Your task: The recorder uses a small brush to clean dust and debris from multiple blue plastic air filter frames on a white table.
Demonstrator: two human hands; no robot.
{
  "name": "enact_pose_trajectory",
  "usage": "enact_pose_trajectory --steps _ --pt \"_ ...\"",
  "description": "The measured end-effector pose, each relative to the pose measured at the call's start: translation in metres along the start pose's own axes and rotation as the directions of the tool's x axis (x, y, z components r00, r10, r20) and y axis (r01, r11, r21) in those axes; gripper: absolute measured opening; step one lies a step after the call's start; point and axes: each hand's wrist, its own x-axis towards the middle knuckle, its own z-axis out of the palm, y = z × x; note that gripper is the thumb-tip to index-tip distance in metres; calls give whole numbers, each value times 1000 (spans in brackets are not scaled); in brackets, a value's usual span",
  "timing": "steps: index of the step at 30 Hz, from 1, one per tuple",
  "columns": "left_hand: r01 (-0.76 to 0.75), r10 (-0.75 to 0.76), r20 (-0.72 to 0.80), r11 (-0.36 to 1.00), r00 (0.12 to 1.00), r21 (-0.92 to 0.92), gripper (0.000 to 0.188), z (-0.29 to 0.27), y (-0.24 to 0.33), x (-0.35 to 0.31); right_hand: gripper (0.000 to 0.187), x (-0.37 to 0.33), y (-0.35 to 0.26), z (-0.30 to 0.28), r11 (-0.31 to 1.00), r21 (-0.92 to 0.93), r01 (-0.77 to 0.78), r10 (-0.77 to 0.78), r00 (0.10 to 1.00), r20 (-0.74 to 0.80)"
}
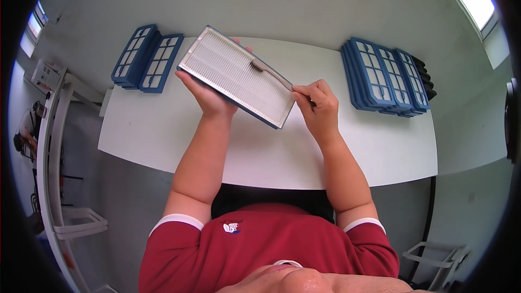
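Your left hand [213, 99] grips rectangular blue-framed white-pleated filter [228, 76], 11 o'clock; right hand [321, 106] pinches slim grey-brown brush-like tool [265, 68], 12 o'clock.

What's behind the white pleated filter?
The left hand holds the filter from behind, fingertips showing past its far edge; the white table lies beyond. The filter's back face and most of the supporting fingers are covered.

The person wears a dark-red, short-sleeved shirt [304, 239], its left cuff [176, 218] and right cuff [362, 222] white. A small white emblem [230, 228] with dark-blue touches sits on the left chest; white trim [287, 263] edges the collar. Left hand [215, 99] and right hand [321, 109] are bare.
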Motion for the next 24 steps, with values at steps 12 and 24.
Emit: enact_pose_trajectory --steps 12,24 --pt "-111 117 -141 993 983 49 94 -8 10 12 10 -5 -9 -1 992 122 -35 2 966 259" --pt "-77 80 -82 996 993 38 95 -4 7 8 11 1 8 -4 995 19 -97 97 995 3"
